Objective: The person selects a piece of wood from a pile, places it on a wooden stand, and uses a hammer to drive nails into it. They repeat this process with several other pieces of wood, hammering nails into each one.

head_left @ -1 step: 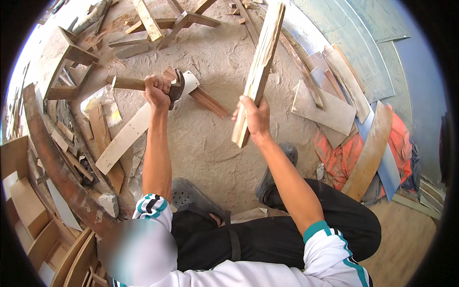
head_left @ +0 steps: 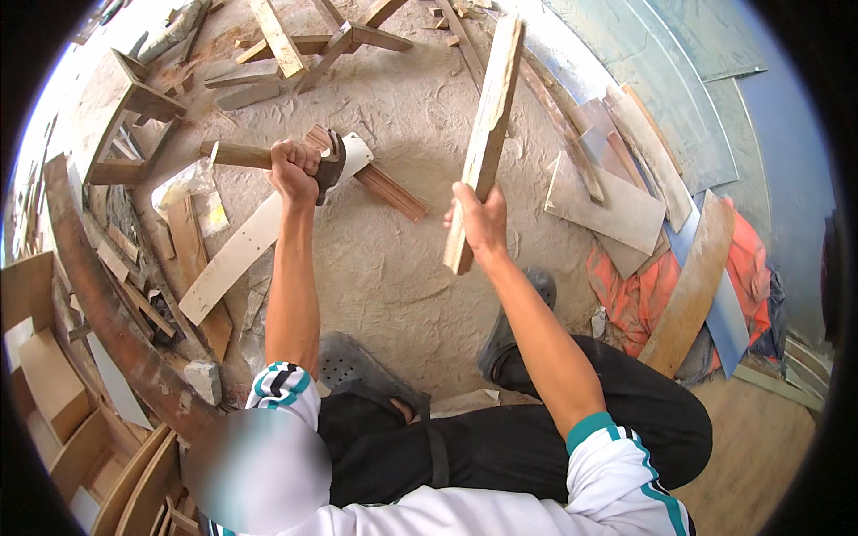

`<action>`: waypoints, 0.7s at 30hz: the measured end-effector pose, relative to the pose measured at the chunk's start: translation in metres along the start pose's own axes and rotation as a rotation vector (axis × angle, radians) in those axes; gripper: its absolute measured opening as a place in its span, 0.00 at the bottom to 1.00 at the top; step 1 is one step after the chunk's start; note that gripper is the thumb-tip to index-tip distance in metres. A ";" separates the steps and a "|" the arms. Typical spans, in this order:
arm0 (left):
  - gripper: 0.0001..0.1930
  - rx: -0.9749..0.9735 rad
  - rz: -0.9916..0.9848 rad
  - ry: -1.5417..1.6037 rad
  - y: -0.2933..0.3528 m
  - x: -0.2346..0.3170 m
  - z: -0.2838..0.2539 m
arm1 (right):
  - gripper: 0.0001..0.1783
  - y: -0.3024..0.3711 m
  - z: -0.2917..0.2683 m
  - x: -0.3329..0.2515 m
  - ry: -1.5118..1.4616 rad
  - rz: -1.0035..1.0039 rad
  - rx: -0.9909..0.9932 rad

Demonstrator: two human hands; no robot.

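My left hand (head_left: pixel 295 171) is closed around a hatchet (head_left: pixel 239 155), gripping its wooden handle close to the dark metal head. The handle's end points left. Beneath the head lie a pale board with small holes (head_left: pixel 234 247) and a reddish-brown grooved strip of wood (head_left: pixel 391 193), which cross each other on the ground. In my right hand (head_left: pixel 483 221) is a long, rough-edged wooden stick (head_left: pixel 490 112), held near its lower end. It is raised at a tilt, its far end pointing away from me, apart from the hatchet.
Scrap boards (head_left: pixel 606 204) and an orange plastic sheet (head_left: pixel 749 259) lie on the right, near large sheet panels (head_left: pixel 679 80). A long curved brown plank (head_left: pixel 112 313) and wooden boxes (head_left: pixel 63 375) crowd the left. Crossed timbers (head_left: pixel 344 37) stand ahead on the sandy ground.
The stick in my right hand has shifted slightly, its far end moving a little nearer and its lower end a little right. My left hand and the hatchet look unmoved.
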State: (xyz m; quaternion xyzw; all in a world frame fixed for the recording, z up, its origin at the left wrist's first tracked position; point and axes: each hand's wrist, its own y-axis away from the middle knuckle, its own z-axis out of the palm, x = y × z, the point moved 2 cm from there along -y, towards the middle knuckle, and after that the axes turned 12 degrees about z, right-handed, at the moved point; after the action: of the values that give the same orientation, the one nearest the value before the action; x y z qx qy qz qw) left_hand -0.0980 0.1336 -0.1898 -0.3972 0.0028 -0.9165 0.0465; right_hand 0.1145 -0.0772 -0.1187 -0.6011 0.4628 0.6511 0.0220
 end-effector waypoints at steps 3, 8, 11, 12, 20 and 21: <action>0.17 0.057 -0.065 0.051 0.000 0.011 -0.005 | 0.37 -0.028 -0.035 0.033 0.742 -0.009 0.301; 0.18 0.321 -0.087 -0.039 0.009 0.065 -0.028 | 0.44 -0.035 -0.047 0.046 0.952 -0.006 0.309; 0.18 0.400 -0.145 -0.231 -0.010 0.094 -0.030 | 0.41 -0.049 -0.044 0.039 1.125 -0.149 0.434; 0.18 0.425 -0.170 -0.321 -0.019 0.102 -0.028 | 0.39 -0.053 -0.043 0.036 1.221 -0.234 0.528; 0.17 0.514 -0.270 -1.005 -0.090 0.161 -0.058 | 0.11 -0.067 0.126 -0.030 1.089 -0.976 0.082; 0.19 0.455 -0.284 -1.131 -0.082 0.164 -0.055 | 0.10 -0.066 0.152 -0.035 1.107 -1.019 0.003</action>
State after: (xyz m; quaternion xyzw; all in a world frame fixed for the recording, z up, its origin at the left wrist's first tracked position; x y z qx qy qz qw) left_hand -0.2568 0.1996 -0.1044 -0.7975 -0.2704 -0.5394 0.0018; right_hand 0.0465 0.0744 -0.1517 -0.9804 0.0719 0.1623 0.0854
